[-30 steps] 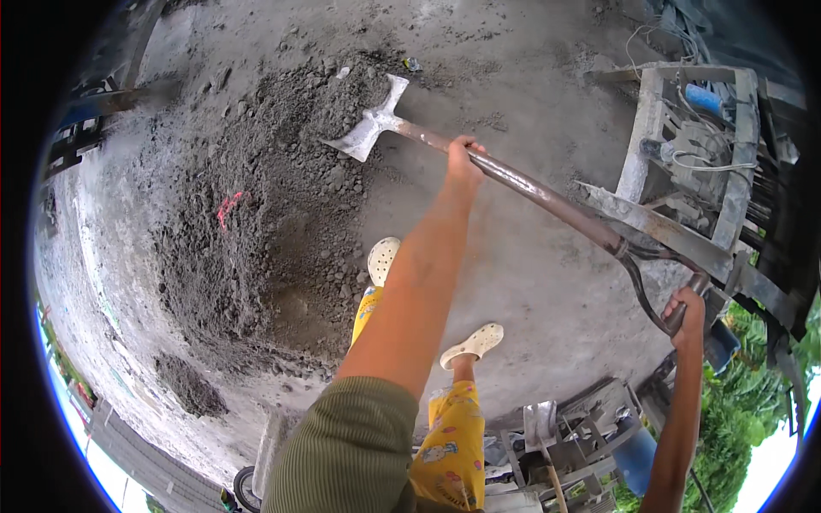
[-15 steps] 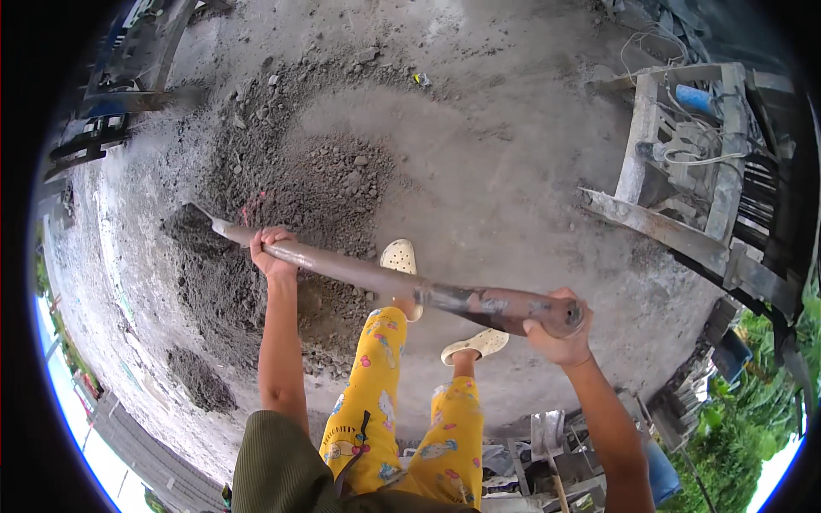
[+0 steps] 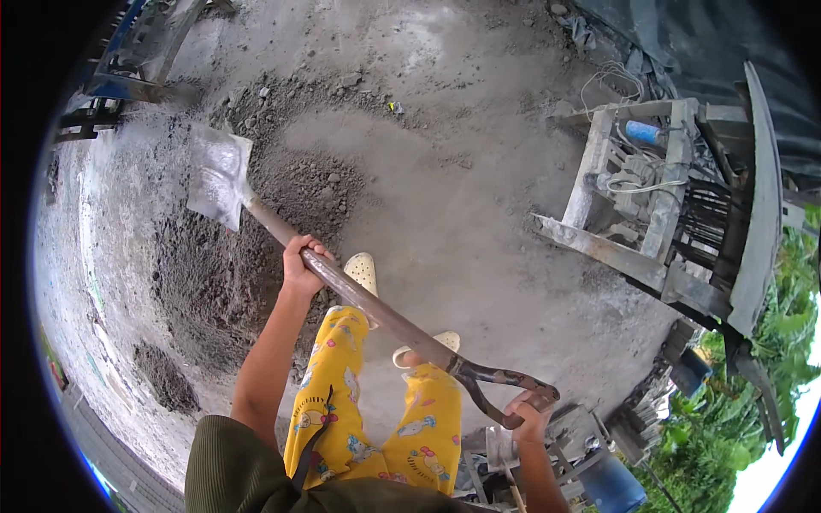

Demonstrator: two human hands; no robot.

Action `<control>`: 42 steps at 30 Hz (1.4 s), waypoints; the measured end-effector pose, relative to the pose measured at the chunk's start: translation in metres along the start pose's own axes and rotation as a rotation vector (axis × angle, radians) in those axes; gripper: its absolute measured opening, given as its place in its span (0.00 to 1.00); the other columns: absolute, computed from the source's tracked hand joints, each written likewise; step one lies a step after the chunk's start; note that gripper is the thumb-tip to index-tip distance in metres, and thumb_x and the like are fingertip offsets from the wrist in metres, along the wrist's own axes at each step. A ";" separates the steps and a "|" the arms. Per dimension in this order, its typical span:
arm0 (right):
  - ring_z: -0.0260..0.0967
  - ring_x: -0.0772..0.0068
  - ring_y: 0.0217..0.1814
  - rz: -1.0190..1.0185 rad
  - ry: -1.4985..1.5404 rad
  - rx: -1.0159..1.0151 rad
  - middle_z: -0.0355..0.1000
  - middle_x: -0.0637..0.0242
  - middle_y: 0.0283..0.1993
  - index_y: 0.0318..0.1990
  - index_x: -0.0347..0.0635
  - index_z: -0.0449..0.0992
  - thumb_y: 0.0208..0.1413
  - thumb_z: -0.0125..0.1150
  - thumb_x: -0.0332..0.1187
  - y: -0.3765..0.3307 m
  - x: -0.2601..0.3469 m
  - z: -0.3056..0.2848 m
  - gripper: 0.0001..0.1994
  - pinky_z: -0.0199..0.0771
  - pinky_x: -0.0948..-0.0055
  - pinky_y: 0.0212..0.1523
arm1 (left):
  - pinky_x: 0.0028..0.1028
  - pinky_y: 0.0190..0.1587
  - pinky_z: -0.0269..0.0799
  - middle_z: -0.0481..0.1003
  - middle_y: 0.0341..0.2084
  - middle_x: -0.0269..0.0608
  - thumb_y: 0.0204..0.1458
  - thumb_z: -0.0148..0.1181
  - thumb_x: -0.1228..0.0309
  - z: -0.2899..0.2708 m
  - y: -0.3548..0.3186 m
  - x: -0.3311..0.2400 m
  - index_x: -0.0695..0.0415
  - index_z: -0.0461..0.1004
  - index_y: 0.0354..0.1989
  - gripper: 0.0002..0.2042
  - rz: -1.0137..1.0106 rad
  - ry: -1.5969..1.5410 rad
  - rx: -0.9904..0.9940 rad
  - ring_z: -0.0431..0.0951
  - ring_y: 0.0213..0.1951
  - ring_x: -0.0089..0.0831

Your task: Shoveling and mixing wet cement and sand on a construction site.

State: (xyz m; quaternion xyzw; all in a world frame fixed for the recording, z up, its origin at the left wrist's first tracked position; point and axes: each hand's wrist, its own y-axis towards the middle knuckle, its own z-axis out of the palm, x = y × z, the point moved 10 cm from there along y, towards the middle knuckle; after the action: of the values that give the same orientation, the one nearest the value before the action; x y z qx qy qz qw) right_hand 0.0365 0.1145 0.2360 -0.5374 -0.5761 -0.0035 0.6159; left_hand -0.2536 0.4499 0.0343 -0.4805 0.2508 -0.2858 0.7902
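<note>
A shovel (image 3: 376,309) runs slantwise across the view, its metal blade (image 3: 221,175) at the upper left and its handle end at the lower right. My left hand (image 3: 301,263) is closed round the shaft, partway down toward the blade. At the other end my right hand (image 3: 532,414) grips the crossbar of the forked handle. The pale blade is over the far left side of a heap of dark, gravelly mix (image 3: 222,274); little or no mix lies on it. My feet, in cream clogs (image 3: 361,274), stand just right of the heap.
A wooden frame (image 3: 590,184) holding a machine with a blue cylinder (image 3: 643,132) stands at the right. A smaller dark pile (image 3: 164,376) lies at left. Behind my right hand are a second shovel (image 3: 499,448) and a blue drum (image 3: 612,486). Stones are strewn along the far ground.
The blade, earlier loaded with dark mix low at the left, has swung up and away and turned, now showing bare metal. My right hand has dropped nearer my body; the view has shifted.
</note>
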 end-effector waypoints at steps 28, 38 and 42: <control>0.56 0.72 0.11 0.459 0.264 -0.754 0.56 0.69 0.11 0.17 0.46 0.60 0.29 0.49 0.29 0.048 -0.033 -0.236 0.05 0.62 0.74 0.15 | 0.29 0.23 0.67 0.63 0.15 0.37 0.36 0.53 0.75 0.085 0.174 0.436 0.57 0.61 0.21 0.06 -0.648 0.204 -0.063 0.66 0.18 0.29; 0.55 0.72 0.13 0.222 0.090 -0.405 0.56 0.67 0.14 0.24 0.41 0.61 0.31 0.46 0.24 0.237 0.192 0.048 0.07 0.61 0.75 0.16 | 0.30 0.27 0.66 0.62 0.13 0.34 0.36 0.53 0.73 0.188 0.281 0.077 0.55 0.62 0.17 0.06 -0.300 -0.050 -0.162 0.65 0.19 0.27; 0.59 0.73 0.17 -0.108 -0.261 -0.206 0.60 0.63 0.19 0.26 0.34 0.63 0.26 0.55 0.28 0.237 0.345 0.172 0.14 0.62 0.77 0.20 | 0.25 0.27 0.65 0.63 0.13 0.30 0.37 0.51 0.72 0.213 0.253 -0.046 0.54 0.62 0.15 0.05 -0.166 -0.394 -0.016 0.64 0.19 0.24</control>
State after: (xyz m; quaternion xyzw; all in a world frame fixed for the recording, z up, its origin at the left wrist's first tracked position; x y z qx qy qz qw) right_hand 0.1789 0.5419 0.2847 -0.5619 -0.6759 -0.0258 0.4763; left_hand -0.0903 0.7078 -0.1007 -0.5525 0.0532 -0.2486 0.7938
